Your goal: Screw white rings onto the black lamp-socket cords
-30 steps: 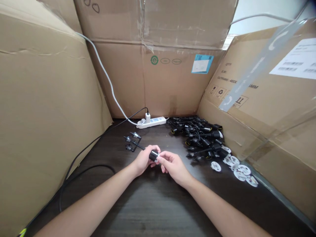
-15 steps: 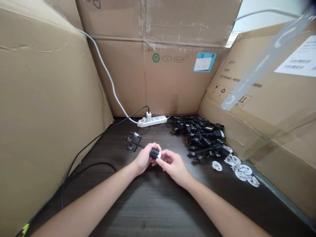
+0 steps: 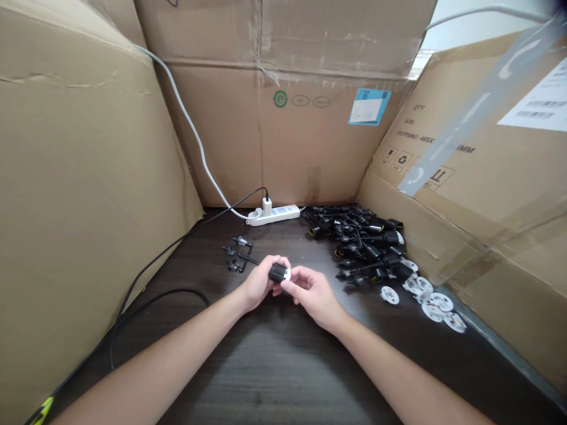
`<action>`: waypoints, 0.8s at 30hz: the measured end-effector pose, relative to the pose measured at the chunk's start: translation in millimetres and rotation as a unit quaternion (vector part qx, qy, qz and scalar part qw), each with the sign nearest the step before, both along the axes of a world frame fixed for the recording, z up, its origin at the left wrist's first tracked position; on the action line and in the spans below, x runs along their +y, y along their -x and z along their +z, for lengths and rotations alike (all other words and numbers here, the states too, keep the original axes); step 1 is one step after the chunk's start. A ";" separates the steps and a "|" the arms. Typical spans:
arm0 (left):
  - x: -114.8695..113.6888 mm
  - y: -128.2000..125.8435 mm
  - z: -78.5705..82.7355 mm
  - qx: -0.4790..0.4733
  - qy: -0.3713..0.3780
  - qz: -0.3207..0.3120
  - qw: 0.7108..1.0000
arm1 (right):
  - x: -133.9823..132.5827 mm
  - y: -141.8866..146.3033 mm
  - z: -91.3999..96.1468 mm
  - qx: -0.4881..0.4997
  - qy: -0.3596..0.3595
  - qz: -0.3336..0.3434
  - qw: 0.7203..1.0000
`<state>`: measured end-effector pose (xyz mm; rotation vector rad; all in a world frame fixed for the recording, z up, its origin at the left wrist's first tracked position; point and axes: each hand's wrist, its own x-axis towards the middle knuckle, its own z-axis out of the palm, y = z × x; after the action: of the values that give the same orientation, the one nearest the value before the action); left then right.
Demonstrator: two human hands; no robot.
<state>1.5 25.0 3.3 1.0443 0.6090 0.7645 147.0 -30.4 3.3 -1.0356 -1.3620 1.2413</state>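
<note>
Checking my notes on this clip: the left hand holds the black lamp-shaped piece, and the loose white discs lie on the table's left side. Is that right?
Not quite: in the head view, the loose white discs lie on the right side of the table. The left hand does hold the black lamp-shaped piece.

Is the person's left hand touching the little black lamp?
Touching. The head view shows the left hand curled around the black lamp near its wide end.
</note>
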 end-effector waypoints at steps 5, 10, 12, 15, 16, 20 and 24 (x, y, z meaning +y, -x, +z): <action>-1.3 -0.7 0.7 0.001 -0.003 0.009 1.000 | -1.7 1.9 1.6 -0.004 -0.029 -0.019 0.999; -2.1 -0.4 2.0 -0.027 0.023 -0.013 0.999 | -3.6 4.1 7.0 0.021 -0.028 -0.025 0.999; -2.5 -0.2 2.9 -0.033 0.037 -0.022 0.999 | -3.7 4.3 7.8 0.024 -0.028 -0.029 0.999; -2.6 -0.4 3.5 -0.034 0.042 -0.036 0.998 | -3.8 4.5 7.3 0.019 -0.039 -0.042 0.998; -2.4 -0.4 3.4 -0.033 0.042 -0.037 0.998 | -3.8 4.5 7.0 0.017 -0.043 -0.045 0.998; 0.0 0.4 1.9 -0.042 0.054 -0.022 0.997 | -4.0 3.3 5.8 0.010 -0.055 -0.061 0.997; 3.4 2.8 1.1 -0.062 0.065 -0.021 0.996 | -3.4 0.4 5.2 -0.005 -0.059 -0.081 0.995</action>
<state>-1.3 28.4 4.4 0.8806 0.5227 0.7362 146.6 -33.8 8.5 -1.0489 -1.3165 1.0257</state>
